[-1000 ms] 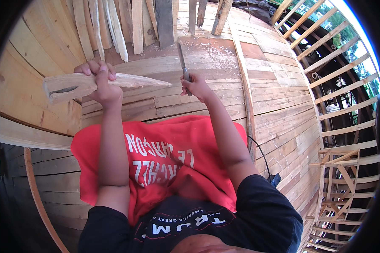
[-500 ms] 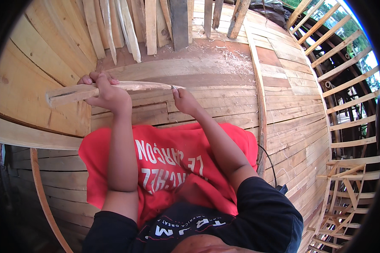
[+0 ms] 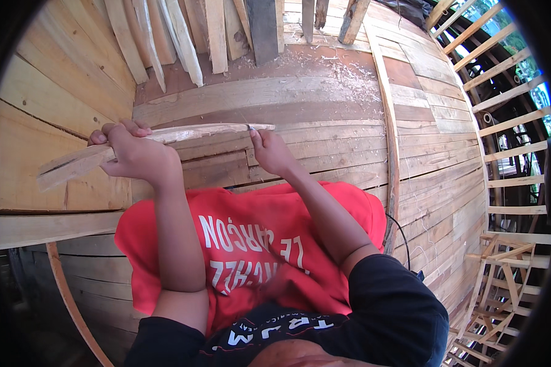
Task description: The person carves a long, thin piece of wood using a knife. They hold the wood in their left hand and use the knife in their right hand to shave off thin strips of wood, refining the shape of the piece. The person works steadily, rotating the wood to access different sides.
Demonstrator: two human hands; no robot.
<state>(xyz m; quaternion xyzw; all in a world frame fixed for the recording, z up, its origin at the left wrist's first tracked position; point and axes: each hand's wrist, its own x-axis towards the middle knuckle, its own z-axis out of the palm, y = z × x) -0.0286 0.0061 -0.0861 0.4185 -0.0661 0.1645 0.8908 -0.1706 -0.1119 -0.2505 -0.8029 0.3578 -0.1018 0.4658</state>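
A long pale strip of wood (image 3: 196, 131) reaches across in front of me, thick and split by a dark crack at its left end, narrowing to the right. My left hand (image 3: 136, 153) is closed around the thicker part, fingers over the top. Near the thin tip, my right hand (image 3: 273, 154) is closed, thumb and fingers pinched against the strip. A tiny dark, metal-looking point shows at those fingertips; the rest of what it holds is hidden in the hand. A red cloth (image 3: 251, 235) with white lettering covers my lap beneath both forearms.
Several wooden slats (image 3: 217, 37) lean upright at the far side, with curly shavings (image 3: 361, 76) scattered on the plank floor (image 3: 434, 159). A plank wall (image 3: 61, 98) rises at left. A raised wooden batten (image 3: 389, 122), a black cable (image 3: 404, 235) and a slatted railing (image 3: 514, 125) lie to the right.
The strip's thick end has swung left and lower, with my left hand moving left along with it. My right hand remains near the thin tip. The whole view has shifted slightly.
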